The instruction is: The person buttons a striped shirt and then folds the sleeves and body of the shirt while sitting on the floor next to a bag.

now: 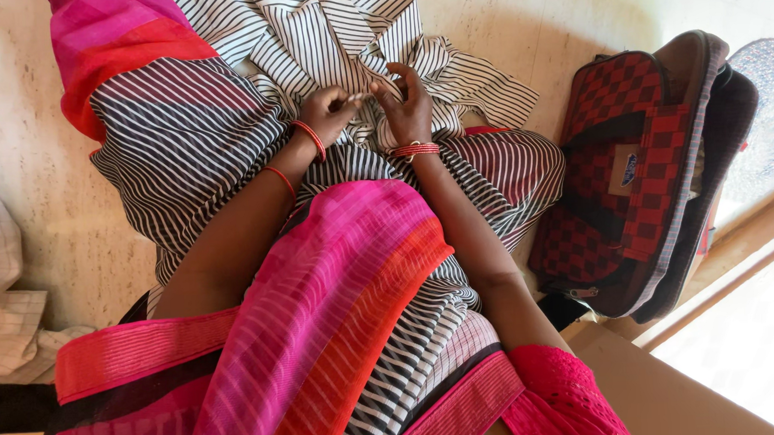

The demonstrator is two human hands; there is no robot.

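Checked white cloth (0, 300) lies folded at the far left edge of the view, on a pale stone floor (42, 169). Next to it, filling the middle, is the seated person's lap, draped in a black-and-white striped wrap with a broad pink and orange-red band (322, 314) running diagonally across it.

Both forearms reach forward, away from the body, and meet just above the lap. The left hand (330, 108), with red bangles at the wrist, has its fingers curled and its thumb and forefinger pressed together, pinching a small bit of the striped white shirt (338, 39). Whether a needle or thread sits in that pinch is too small to tell. The right hand (407, 101), also wearing red bangles, is just beside it, almost touching. Its fingers are bent and bunched, gripping a fold of the same shirt, with the thumb side turned toward the left hand.

The shirt is white with thin dark stripes. It is crumpled on the floor straight ahead of the fingers, with its bulk spreading away from the person and out to the right. The pinched spot is at the shirt's near edge, between the two hands, so both hands are equally close to it.

Further right, well apart from the hands, a red and black checked bag (634, 174) lies on the floor, beside a wooden door sill (732, 265).
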